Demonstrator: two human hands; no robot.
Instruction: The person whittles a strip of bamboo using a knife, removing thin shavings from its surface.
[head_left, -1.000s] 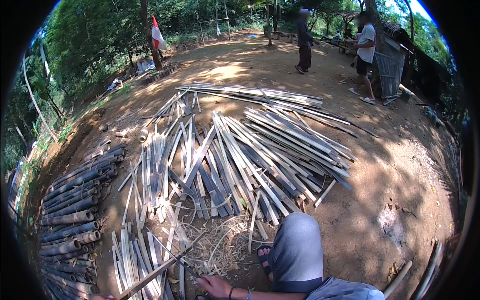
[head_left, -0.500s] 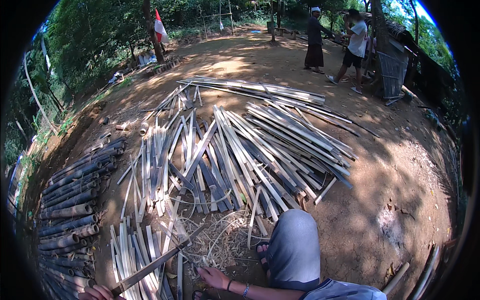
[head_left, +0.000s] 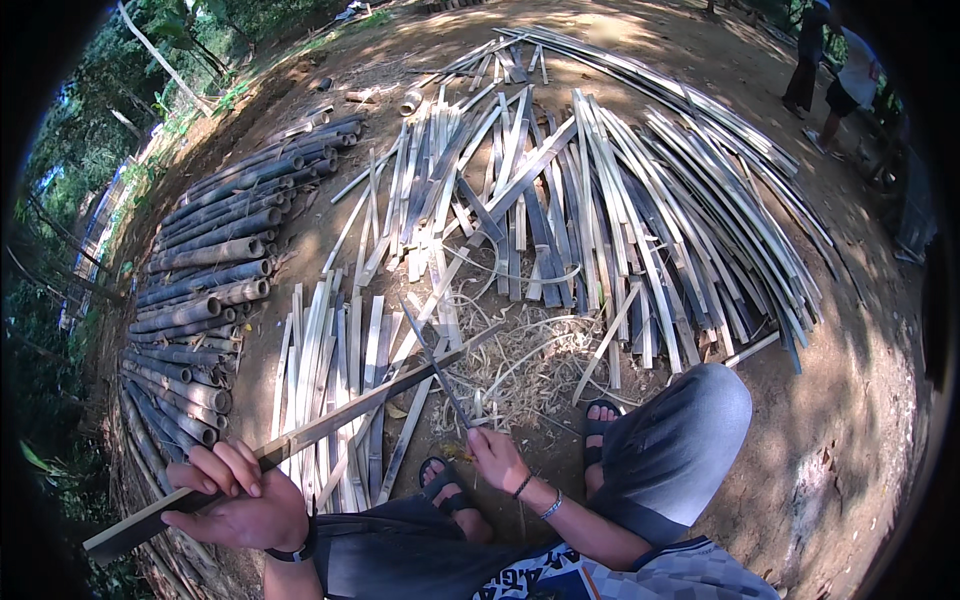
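Brown earth ground spreads beneath everything, sunlit in patches. With twelve o'clock at the far edge, a broad heap of split bamboo strips fans from twelve to two o'clock, pale faces mixed with dark ones. At nine o'clock lies a stack of round bamboo poles, many with their cut ends toward three. Two people stand at two o'clock, beside the shaded rim. The wearer's grey-trousered right leg bends up at four to five o'clock, the left leg at about six to seven. A smaller bundle of strips lies at eight o'clock, and curled shavings litter the soil just below the centre.

One long strip is held up slantwise, from eight o'clock to just below the centre. Its lower end passes through the left grip, at seven to eight o'clock, whose fingers and thumb are clamped on it. Dark sandals are on both feet. A slim knife points toward eleven, its blade crossing the strip near the far end; whether they touch, I cannot tell. The right grip, at six o'clock, is closed round the knife's handle. Smallest are the wristbands, two on the right wrist.
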